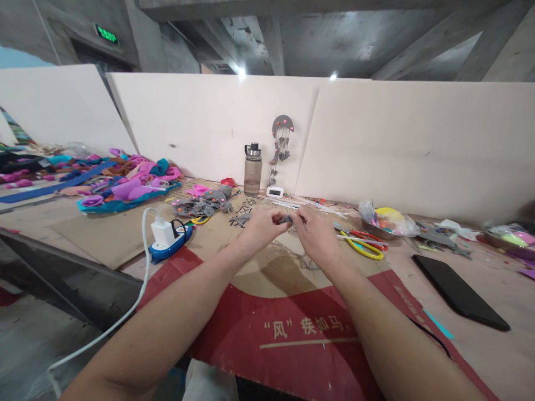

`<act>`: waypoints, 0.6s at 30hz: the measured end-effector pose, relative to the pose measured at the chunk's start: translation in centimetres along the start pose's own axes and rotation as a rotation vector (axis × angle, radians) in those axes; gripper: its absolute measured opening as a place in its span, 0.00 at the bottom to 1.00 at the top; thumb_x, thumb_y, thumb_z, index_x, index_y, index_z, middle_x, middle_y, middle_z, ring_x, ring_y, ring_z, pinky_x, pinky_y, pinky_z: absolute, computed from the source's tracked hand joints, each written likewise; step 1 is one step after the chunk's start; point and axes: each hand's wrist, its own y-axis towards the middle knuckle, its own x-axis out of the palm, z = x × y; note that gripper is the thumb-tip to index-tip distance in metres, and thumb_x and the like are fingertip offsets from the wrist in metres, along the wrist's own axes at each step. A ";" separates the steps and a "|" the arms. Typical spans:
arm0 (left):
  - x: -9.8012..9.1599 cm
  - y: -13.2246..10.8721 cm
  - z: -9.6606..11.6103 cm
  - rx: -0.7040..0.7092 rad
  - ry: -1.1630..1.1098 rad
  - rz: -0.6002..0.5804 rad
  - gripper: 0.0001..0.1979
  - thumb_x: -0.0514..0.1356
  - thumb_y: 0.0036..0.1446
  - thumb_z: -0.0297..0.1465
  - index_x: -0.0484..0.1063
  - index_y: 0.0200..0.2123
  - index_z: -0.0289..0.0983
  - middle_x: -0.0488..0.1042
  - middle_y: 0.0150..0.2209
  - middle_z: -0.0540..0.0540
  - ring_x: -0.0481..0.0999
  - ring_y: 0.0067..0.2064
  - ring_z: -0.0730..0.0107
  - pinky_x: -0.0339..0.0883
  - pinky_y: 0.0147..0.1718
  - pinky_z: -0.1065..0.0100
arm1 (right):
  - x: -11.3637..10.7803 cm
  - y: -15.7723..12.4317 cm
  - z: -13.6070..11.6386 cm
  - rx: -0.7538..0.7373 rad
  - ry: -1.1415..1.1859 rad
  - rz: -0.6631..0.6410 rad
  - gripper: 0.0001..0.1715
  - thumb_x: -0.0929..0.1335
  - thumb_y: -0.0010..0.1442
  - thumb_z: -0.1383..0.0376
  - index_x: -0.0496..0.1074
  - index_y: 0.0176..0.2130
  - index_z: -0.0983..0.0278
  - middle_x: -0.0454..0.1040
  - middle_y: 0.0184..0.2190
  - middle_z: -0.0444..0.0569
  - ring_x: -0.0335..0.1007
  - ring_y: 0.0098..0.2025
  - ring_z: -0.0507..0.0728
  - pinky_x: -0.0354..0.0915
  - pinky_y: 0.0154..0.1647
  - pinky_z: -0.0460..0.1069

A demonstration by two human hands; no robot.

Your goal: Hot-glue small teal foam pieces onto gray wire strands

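My left hand (264,224) and my right hand (314,229) meet above the cardboard (259,281), fingers pinched together. Between the fingertips is a small grey felt piece (286,219), mostly covered by them; its shape cannot be made out. Thin loose thread (301,257) lies on the cardboard just below my right hand. Left of my hands is a heap of grey felt pieces (204,204) dotted with pink and orange. To the right of my right hand lie yellow-handled scissors (364,248) and a red-handled tool (368,235).
A water bottle (252,172) and a small digital clock (275,192) stand by the white board, where a grey felt hanging (283,123) is fixed. A power strip (170,245) with a white cable is at left, a black phone (460,291) at right. Colourful felt scraps (134,186) lie far left.
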 end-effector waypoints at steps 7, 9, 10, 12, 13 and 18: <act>0.0 -0.2 0.4 -0.033 -0.078 -0.051 0.07 0.59 0.49 0.33 0.73 0.27 0.34 0.68 0.22 0.53 0.62 0.25 0.78 0.55 0.25 0.73 | 0.0 0.0 -0.2 -0.003 -0.047 -0.022 0.16 0.59 0.63 0.63 0.62 0.25 0.62 0.68 0.25 0.47 0.60 0.29 0.54 0.50 0.30 0.48; -0.1 -0.3 0.7 -0.053 -0.107 -0.059 0.07 0.59 0.49 0.33 0.71 0.25 0.34 0.68 0.21 0.53 0.62 0.24 0.78 0.55 0.25 0.74 | 0.0 0.1 -0.1 0.021 -0.029 -0.031 0.17 0.59 0.63 0.62 0.62 0.24 0.62 0.67 0.24 0.46 0.59 0.28 0.54 0.50 0.29 0.48; -0.2 -0.3 0.9 -0.072 -0.126 -0.070 0.08 0.59 0.49 0.33 0.70 0.24 0.34 0.67 0.20 0.54 0.61 0.24 0.79 0.55 0.24 0.74 | -0.1 0.1 -0.1 0.042 -0.014 -0.034 0.18 0.58 0.63 0.62 0.61 0.23 0.62 0.67 0.23 0.45 0.59 0.27 0.53 0.49 0.29 0.48; -0.3 -0.4 1.2 -0.126 -0.167 -0.102 0.09 0.59 0.49 0.33 0.69 0.22 0.35 0.65 0.19 0.54 0.61 0.22 0.79 0.55 0.23 0.75 | -0.1 0.1 -0.1 0.090 0.031 -0.046 0.19 0.58 0.63 0.60 0.60 0.22 0.62 0.65 0.21 0.44 0.57 0.26 0.53 0.48 0.28 0.48; -0.4 -0.4 1.4 -0.151 -0.185 -0.116 0.09 0.59 0.49 0.34 0.68 0.21 0.35 0.65 0.18 0.54 0.61 0.21 0.80 0.55 0.23 0.75 | -0.1 0.1 -0.1 0.111 0.058 -0.051 0.20 0.58 0.63 0.60 0.60 0.22 0.62 0.64 0.21 0.43 0.57 0.25 0.52 0.48 0.27 0.47; -0.5 -0.5 1.7 -0.191 -0.189 -0.119 0.09 0.59 0.49 0.34 0.68 0.21 0.35 0.65 0.17 0.55 0.61 0.19 0.80 0.54 0.21 0.75 | -0.1 0.1 0.1 0.176 0.143 -0.060 0.21 0.58 0.63 0.58 0.60 0.21 0.62 0.64 0.19 0.42 0.56 0.24 0.51 0.48 0.26 0.47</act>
